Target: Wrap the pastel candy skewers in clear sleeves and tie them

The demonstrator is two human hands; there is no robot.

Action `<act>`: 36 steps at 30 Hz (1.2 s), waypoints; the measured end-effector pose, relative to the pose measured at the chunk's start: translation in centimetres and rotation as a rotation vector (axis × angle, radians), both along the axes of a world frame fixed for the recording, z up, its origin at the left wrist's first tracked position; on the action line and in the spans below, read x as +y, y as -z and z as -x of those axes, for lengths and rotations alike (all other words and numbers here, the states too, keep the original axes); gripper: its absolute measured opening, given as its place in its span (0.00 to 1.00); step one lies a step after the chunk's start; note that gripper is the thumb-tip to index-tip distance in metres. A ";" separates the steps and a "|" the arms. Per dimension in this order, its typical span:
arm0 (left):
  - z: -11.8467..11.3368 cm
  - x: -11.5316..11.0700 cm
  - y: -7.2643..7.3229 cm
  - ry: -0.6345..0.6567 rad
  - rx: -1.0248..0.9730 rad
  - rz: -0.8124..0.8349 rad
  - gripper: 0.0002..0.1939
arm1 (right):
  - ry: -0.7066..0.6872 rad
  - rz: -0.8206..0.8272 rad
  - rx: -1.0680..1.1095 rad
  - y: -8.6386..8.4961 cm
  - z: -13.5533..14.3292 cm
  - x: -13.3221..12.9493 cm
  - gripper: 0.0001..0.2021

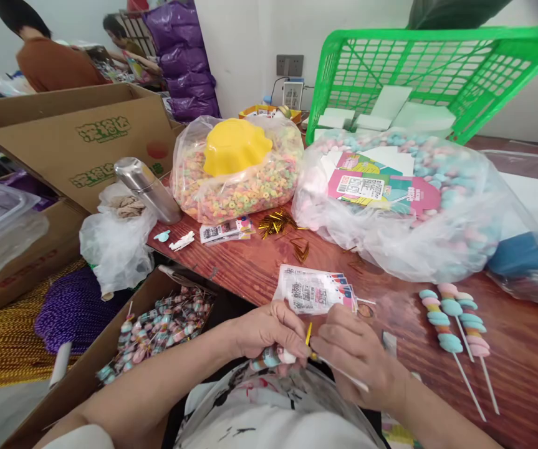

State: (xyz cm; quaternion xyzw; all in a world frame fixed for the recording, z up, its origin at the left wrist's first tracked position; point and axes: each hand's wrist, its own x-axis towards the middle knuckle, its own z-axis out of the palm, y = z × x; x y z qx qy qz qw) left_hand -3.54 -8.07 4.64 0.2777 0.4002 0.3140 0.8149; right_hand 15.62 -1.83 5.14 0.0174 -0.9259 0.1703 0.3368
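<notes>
My left hand (271,330) is closed around a marshmallow skewer (266,360) in a clear wrapper, held low in front of my body. A gold twist tie (308,332) stands up at the gathered end of the wrapper, between both hands. My right hand (360,343) pinches at the tie, and the skewer's white stick (350,375) passes beneath its fingers. Just beyond the hands lies a stack of printed clear bags (308,290). Three unwrapped marshmallow skewers (451,324) rest on the table at the right. Loose gold twist ties (275,223) sit farther back.
A bag of ring-shaped candy (245,193) with a yellow bowl (235,146) and a bag of marshmallows (456,187) stand at the back. Behind is a green basket (325,81). At left are a steel flask (147,190) and a box of wrapped skewers (156,327). Two people work beyond.
</notes>
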 end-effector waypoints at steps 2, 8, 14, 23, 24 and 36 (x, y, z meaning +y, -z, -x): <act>0.2 0.0 -0.1 0.097 -0.032 0.031 0.11 | -0.060 -0.088 -0.018 -0.5 -0.2 -0.1 0.14; 0.5 0.0 -0.8 0.305 -0.003 0.056 0.12 | -0.152 -0.073 -0.138 -1.2 0.2 -0.4 0.10; 1.0 1.4 -1.9 0.454 0.077 -0.072 0.21 | -0.062 -0.080 -0.106 -1.1 0.5 -1.1 0.09; 0.8 2.7 -8.0 0.310 1.578 -1.248 0.06 | 0.156 -0.215 -0.234 -1.3 1.9 2.5 0.09; 0.2 2.3 -8.0 0.254 1.699 -1.328 0.03 | 0.266 -0.133 -0.186 -1.1 2.2 3.7 0.08; -0.1 4.8 -2.5 -0.387 0.415 -0.782 0.17 | 0.375 0.815 0.160 -2.8 4.2 0.7 0.12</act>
